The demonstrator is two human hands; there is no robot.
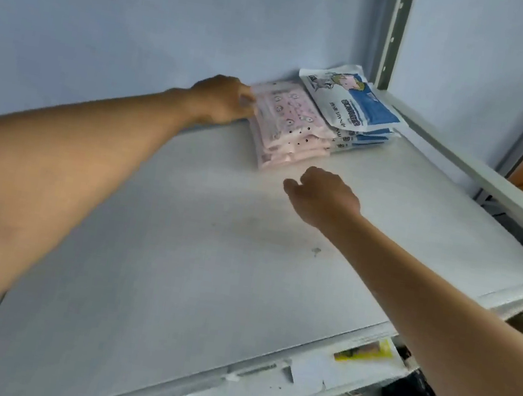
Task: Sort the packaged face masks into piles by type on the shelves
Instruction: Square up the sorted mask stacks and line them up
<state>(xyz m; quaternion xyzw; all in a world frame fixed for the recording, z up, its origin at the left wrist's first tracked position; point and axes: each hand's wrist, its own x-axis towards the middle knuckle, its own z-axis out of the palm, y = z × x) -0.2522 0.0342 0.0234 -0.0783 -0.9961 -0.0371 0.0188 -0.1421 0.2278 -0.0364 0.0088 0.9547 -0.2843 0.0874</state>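
Two piles of packaged masks sit at the back right corner of the shelf (210,258), against the back wall: a pink pile (292,128) and, touching it on its right, a blue pile (358,107) whose top pack overlaps the pink one's right edge. The left hand (222,100) is at the pink pile's left end, its fingers closed on the edge of the top pack or two, though the frame is too blurred to say how many packs they pinch. The right hand (321,195) hangs over the bare shelf just in front of the pink pile, fingers loosely curled and holding nothing, apart from the packs. These packs look like thin, glossy film pouches with soft, flat contents, so I judge them light, floppy and slippery against one another; a pile of them would probably slide or fan out if pushed from one end only, and the pink pile already looks stepped toward the front. Nothing here seems fragile, so pressure is no worry, but a pinch on a sealed edge would likely lift just one pouch and let the rest slip. The safer hold is probably both hands flat against opposite ends of the pile, squeezing it square, or one palm on top while the other nudges the edges in line. The blue pile looks puffier, and its top pack seems likely to skate off.
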